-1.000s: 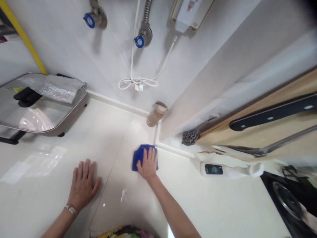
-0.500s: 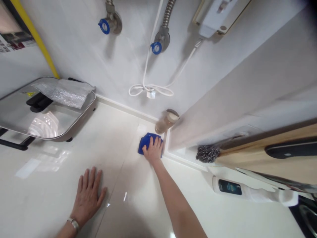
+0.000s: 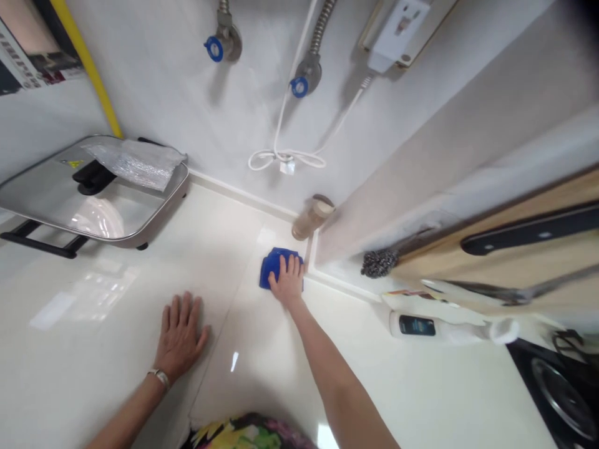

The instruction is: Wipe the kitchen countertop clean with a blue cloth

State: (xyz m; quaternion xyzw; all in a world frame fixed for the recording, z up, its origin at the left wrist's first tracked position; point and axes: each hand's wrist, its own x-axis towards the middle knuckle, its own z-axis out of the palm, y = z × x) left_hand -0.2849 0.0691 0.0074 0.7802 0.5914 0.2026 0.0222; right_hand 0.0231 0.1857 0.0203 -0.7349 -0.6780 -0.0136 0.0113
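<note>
My right hand (image 3: pixel 286 282) rests on a folded blue cloth (image 3: pixel 270 268), pressing it to the white countertop (image 3: pixel 224 255) by the corner of the walls. Its fingers lie over the cloth's right half, and the thumb is at the near edge. My left hand (image 3: pixel 180 337) lies palm down on the counter, fingers apart, holding nothing; a bracelet circles that wrist. Just behind the cloth, in the corner, stands a brownish jar or bottle (image 3: pixel 311 219).
An electric pan with a glass lid (image 3: pixel 140 227) stands at the left. On the right are a steel-wool scourer (image 3: pixel 379 263), a white bottle (image 3: pixel 453 330), a black-handled knife (image 3: pixel 528 232) and a stove (image 3: pixel 556 393). A white cord (image 3: pixel 281 125) and valves (image 3: pixel 299 86) hang on the wall.
The camera view has shifted and shows more of the counter's near side, with flowered clothing at the bottom. My right hand stays on the cloth, near the same spot; my left stays flat.
</note>
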